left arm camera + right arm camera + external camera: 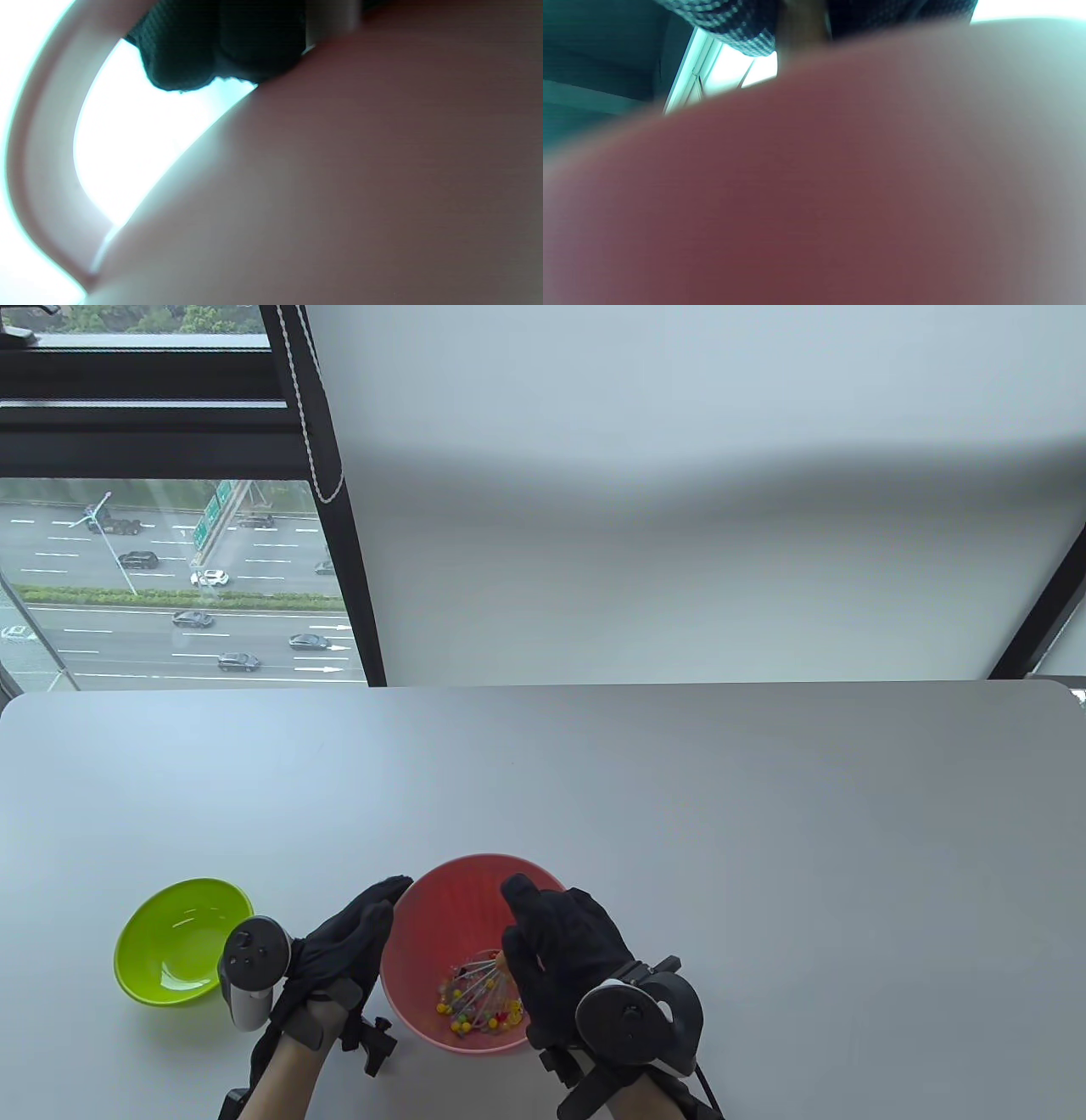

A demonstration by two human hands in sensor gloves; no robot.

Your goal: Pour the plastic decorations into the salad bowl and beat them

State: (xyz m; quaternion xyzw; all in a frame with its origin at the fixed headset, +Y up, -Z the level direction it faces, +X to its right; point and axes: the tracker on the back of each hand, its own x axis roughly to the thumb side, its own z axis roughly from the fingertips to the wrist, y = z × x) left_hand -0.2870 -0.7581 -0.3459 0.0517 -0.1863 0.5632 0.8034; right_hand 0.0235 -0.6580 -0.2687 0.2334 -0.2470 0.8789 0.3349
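The pink salad bowl (458,903) stands near the table's front edge. Small colourful plastic decorations (462,1020) lie in its bottom. A wire whisk (480,984) dips into them. My right hand (519,935) hovers over the bowl's right half, its fingers curled round the whisk's handle, a brownish stub (801,25) in the right wrist view. My left hand (383,901) lies with straight fingers against the bowl's left outer wall. The pink wall (339,178) fills the left wrist view, below my gloved fingers (212,46). The blurred bowl (797,190) also blocks most of the right wrist view.
A lime green bowl (182,942), with nothing in it, stands left of my left hand. The grey table (679,797) stretches far beyond the bowls. Behind it are a white wall and a window on the left.
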